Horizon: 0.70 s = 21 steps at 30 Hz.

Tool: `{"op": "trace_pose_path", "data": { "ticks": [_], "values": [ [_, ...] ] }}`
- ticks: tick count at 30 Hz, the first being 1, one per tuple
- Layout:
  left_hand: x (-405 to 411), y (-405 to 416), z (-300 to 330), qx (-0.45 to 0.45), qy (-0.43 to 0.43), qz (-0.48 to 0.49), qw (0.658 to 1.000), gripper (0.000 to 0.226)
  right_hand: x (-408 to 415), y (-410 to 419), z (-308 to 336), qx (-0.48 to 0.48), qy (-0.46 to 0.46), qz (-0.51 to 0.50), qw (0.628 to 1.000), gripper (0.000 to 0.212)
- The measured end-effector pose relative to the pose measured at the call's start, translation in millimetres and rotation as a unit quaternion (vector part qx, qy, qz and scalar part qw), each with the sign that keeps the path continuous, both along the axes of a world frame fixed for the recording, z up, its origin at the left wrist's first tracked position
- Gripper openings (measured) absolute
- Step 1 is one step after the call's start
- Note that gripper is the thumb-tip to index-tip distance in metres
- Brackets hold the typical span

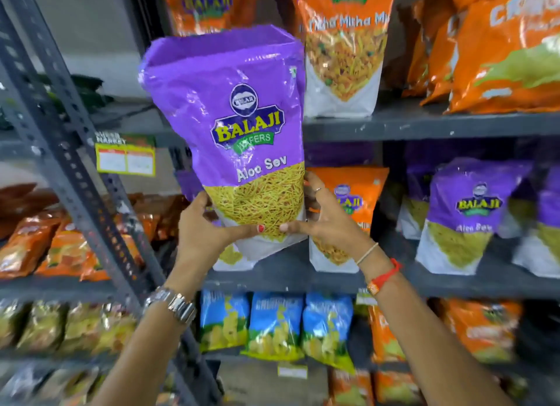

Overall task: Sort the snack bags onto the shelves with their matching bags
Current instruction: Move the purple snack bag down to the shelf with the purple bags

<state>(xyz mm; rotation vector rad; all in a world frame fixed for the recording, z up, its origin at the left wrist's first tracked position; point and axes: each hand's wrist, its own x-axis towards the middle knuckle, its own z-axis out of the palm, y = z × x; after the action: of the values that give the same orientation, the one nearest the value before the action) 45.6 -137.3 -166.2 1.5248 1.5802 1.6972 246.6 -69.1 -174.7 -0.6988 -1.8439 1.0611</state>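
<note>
Our thumbs meet at the lower front of a purple Aloo Sev bag (239, 139), the left thumb with a red-painted nail, both pressed onto the clear window where the yellow sev shows. Our left hand (203, 224) clasps the bag's lower left edge, its fingers wrapped out of sight behind the pack; our right hand (327, 215) clasps the lower right edge, a ring on one finger, the fingertips curling around the side. Both hands are closed on the bag, which we hold upright and tilted slightly to the left, in the air in front of the dark metal shelving (424, 124).

A metal watch (171, 304) sits on our left wrist; a thin bangle and a red thread band (385, 277) circle the right.

Behind our right hand, on the middle shelf, stands an orange Balaji mix bag (354, 199), and to its right more purple Aloo Sev bags (466, 215) stand in a row. Just behind the held bag's lower left corner, another purple pack is partly hidden. On the shelf above stand an orange Tikha Mitha mix bag (342, 51) and orange crunchy-snack bags (500, 48). Below, blue-and-green snack bags (275, 324) line the lower shelf. A perforated grey upright (60, 139) crosses the left of the view, with a yellow price tag (125, 158) beside it and orange packs (51, 242) on the neighbouring rack.
</note>
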Motion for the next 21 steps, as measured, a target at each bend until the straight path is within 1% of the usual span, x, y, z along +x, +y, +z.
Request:
{"op": "trace_pose_path", "data": {
  "ticks": [3, 6, 7, 9, 10, 12, 14, 16, 18, 20, 21],
  "values": [
    [16, -1, -42, -0.023, -0.017, 0.033, 0.999, 0.073, 8, 3, -43, -0.037, -0.021, 0.002, 0.999, 0.081],
    [31, -3, -79, -0.029, -0.005, 0.065, 0.997, 0.059, 9, 5, -81, -0.06, -0.034, 0.005, 0.998, 0.085],
    [35, -4, -91, -0.031, -0.006, 0.078, 0.996, 0.058, 9, 7, -93, -0.065, -0.043, -0.003, 0.997, 0.087],
    [40, -4, -115, -0.035, -0.013, 0.098, 0.994, 0.064, 7, 11, -114, -0.089, -0.054, -0.013, 0.995, 0.093],
    [43, -3, -124, -0.04, -0.01, 0.109, 0.993, 0.066, 5, 14, -124, -0.102, -0.051, -0.009, 0.993, 0.092],
    [47, 0, -137, -0.053, -0.003, 0.127, 0.99, 0.059, 0, 18, -137, -0.124, -0.036, -0.005, 0.992, 0.089],
    [50, 0, -145, -0.065, 0.003, 0.153, 0.986, 0.055, -8, 17, -150, -0.142, -0.026, -0.024, 0.989, 0.088],
    [52, -1, -153, -0.08, 0.008, 0.173, 0.982, 0.054, -17, 13, -160, -0.153, -0.021, -0.047, 0.987, 0.077],
    [54, 5, -163, -0.098, 0.007, 0.186, 0.978, 0.057, -24, 12, -170, -0.149, -0.011, -0.094, 0.984, 0.066],
    [56, 7, -167, -0.109, 0.01, 0.194, 0.975, 0.061, -27, 9, -180, -0.142, 0.012, -0.128, 0.981, 0.063],
    [63, 39, -172, -0.121, 0.018, 0.185, 0.975, 0.062, -23, 38, -189, -0.145, 0.02, -0.164, 0.976, 0.063]
  ]
}}
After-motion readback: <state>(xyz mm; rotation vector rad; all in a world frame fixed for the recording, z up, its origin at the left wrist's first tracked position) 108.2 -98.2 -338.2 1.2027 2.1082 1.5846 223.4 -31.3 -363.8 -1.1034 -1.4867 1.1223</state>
